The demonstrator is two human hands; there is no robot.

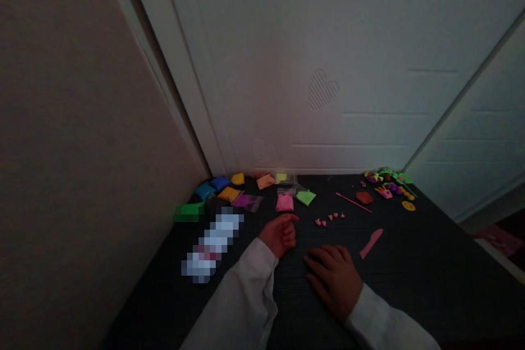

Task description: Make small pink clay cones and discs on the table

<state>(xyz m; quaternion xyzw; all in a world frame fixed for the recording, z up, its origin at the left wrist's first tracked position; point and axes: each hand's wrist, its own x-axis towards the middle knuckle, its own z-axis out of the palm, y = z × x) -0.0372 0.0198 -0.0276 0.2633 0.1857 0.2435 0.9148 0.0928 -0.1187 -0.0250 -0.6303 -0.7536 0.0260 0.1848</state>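
My left hand (279, 235) is turned partly palm up near the middle of the dark table. One digit stretches out and the other fingers curl loosely apart from it; nothing shows in the palm. Just beyond it lies a pink clay packet (285, 202). My right hand (334, 279) rests palm down on the tabletop with its fingers spread, and whatever might be under it is hidden. Several tiny pink pieces with green tops, like little clay strawberries (324, 223), lie in a row ahead of it. To its right is a pink plastic knife (371, 243).
A thin pink stick (353, 202) and a red-brown lump (364, 197) lie farther back. Small colourful clay figures (394, 188) crowd the far right corner. Coloured clay packets (228, 194) line the back left, near a blurred pale item (213, 246). A white panel (262, 65) rises behind.
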